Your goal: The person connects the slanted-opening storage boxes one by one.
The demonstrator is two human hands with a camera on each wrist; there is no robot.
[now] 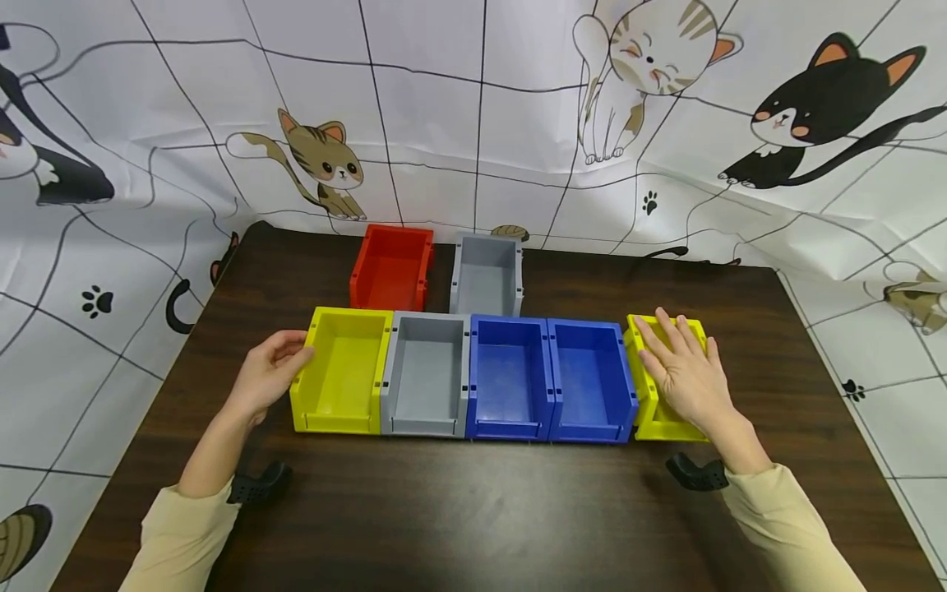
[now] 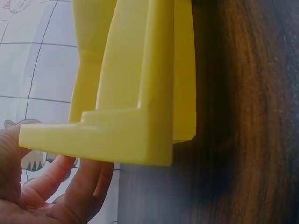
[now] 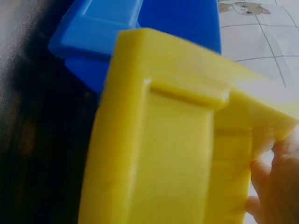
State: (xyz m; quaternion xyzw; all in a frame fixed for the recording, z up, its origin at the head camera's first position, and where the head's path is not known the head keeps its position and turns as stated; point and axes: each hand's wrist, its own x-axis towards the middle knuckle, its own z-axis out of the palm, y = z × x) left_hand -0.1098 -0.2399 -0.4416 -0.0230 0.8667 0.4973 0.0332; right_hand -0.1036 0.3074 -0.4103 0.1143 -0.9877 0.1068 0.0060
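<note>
On the dark wooden worktop (image 1: 473,501), a row of five open bins is seen. At the left end, the left hand (image 1: 268,374) is held against the outer side of the left yellow bin (image 1: 342,370), fingers loosely bent and touching its wall, nothing being grasped. A grey bin (image 1: 427,374) and two blue bins (image 1: 551,380) follow, all touching. At the right end, the right yellow bin (image 1: 651,411) is tilted against the blue one and is covered by the right hand (image 1: 684,374), laid flat with straight fingers. Behind the row, a red bin (image 1: 392,267) and a second grey bin (image 1: 486,275) are placed.
</note>
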